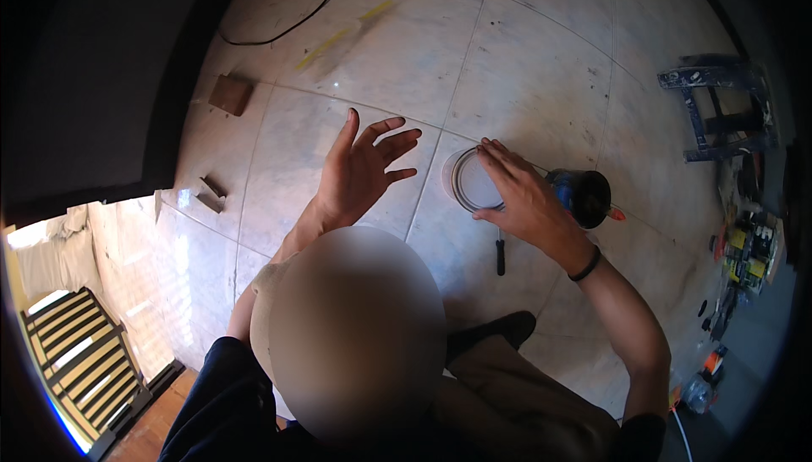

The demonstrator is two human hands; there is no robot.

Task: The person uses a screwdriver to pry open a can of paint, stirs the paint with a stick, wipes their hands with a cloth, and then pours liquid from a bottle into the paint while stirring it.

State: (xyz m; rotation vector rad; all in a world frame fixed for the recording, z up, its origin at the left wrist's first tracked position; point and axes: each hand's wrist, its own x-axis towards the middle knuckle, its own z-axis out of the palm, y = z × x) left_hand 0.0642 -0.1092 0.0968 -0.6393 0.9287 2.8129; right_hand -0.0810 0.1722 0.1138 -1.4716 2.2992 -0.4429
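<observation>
A round paint can with a pale lid (pixel 475 181) stands on the tiled floor in front of me, a little right of the middle. My right hand (pixel 526 200) lies across the can's right side, fingers stretched toward the far rim and thumb apart near the close rim. Raised to the left of the can, my left hand (pixel 364 170) is empty, its fingers spread and their tips darkened. Just below the can lies a screwdriver with a black handle (pixel 500 257), its upper end partly hidden. Beside my right hand is a dark blue-stained pot (pixel 588 195).
An orange-tipped handle (pixel 618 214) shows by the pot. At right stands a paint-spattered blue step stool (pixel 715 111), with assorted items (pixel 748 250) along the wall. A brown block (pixel 230 95) and a bent metal piece (pixel 211 195) lie left. A black cable (pixel 288 35) curves behind.
</observation>
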